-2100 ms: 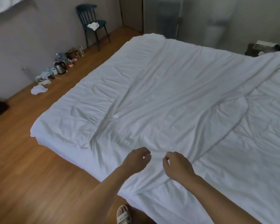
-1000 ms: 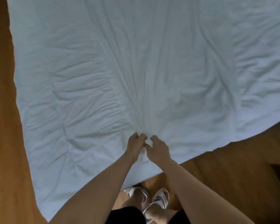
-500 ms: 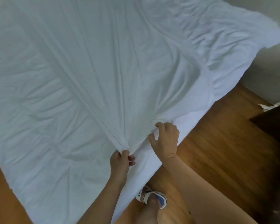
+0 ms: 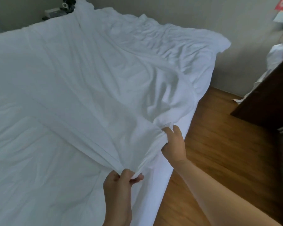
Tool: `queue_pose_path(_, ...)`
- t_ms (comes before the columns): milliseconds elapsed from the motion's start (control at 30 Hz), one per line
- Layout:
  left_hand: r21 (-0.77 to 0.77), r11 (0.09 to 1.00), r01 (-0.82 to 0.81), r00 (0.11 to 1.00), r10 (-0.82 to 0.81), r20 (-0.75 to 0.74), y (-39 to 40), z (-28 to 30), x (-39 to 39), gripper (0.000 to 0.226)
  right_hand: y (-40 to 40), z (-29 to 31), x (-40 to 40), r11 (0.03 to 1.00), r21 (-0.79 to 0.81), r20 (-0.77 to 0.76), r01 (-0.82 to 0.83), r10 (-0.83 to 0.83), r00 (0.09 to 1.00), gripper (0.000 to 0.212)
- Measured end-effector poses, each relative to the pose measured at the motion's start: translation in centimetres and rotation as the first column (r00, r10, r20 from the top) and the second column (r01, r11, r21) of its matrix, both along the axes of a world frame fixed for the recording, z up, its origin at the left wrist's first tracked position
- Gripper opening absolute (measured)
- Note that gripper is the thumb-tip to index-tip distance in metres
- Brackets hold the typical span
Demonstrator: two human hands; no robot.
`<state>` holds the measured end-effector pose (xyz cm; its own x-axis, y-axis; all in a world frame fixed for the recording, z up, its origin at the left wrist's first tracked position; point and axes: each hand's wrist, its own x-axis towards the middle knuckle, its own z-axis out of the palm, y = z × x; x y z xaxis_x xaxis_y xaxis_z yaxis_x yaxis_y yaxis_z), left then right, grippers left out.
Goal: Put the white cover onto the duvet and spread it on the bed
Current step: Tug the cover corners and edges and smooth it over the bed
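Right now I have both hands bunched into the white cover [image 4: 96, 88], which lies over the bed [image 4: 155, 193] with its near edge lifted. My left hand [image 4: 119, 185] pinches a gathered fold tight; my right hand [image 4: 174, 144] grips another bunch further along the edge. I judge the cloth light, soft and limp, so it will sag between grips. Best held at the hem and corners, hands well apart.
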<state>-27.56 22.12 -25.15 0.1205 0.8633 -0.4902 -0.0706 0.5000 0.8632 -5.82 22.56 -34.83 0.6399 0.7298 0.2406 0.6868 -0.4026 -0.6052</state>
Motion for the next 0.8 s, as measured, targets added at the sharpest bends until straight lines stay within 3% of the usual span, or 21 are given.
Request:
queue_pose_path(100,0.055,0.996,-0.068,0.992,0.062,0.108,1.5,-1.1,-0.1,0.015,-2.9,-1.0,0.4,0.997,0.012,0.051,-0.081,0.08,0.995,0.041)
queue_pose_path(267,0.036,0.999,0.017,0.958,-0.027,0.286,2.2,-3.7,0.4,0.017,-7.9,-1.4,-1.1,0.989,0.145,-0.006,-0.031,0.032,0.999,0.055)
queue_pose_path(367,-0.006,1.0,0.028,0.926,-0.024,0.376,1.9,-4.8,-0.3,0.03,-8.4,-1.1,-2.4,0.986,0.155,-0.016,0.056,-0.054,0.998,0.074)
queue_pose_path(467,-0.042,0.998,0.038,0.913,-0.017,0.408,1.5,-5.4,-1.9,0.021,-8.4,-1.7,-3.5,0.964,0.19,-0.066,0.188,-0.179,0.982,0.069)
queue_pose_path(600,-0.126,0.992,-0.006,0.954,0.044,0.296,-1.0,-6.3,-3.6,0.017,-10.0,-3.7,-6.1,0.957,0.243,0.179,0.161,-0.207,0.962,0.068)
queue_pose_path(667,-0.195,0.975,-0.106,0.972,0.143,0.187,-1.8,-7.2,-5.0,0.032,-11.4,-5.1,-8.2,0.966,0.207,0.26,0.157,-0.209,0.943,0.073)
queue_pose_path(733,-0.265,0.953,-0.147,0.979,0.179,0.097,-2.2,-8.0,-6.8,0.029,-13.2,-6.3,-11.3,0.977,0.105,0.294,0.183,-0.206,0.933,0.074)
queue_pose_path(800,-0.252,0.958,-0.139,0.986,0.158,0.056,-2.4,-8.1,-8.3,0.025,-15.0,-6.5,-15.2,0.984,0.024,0.288,0.174,-0.173,0.942,0.052)
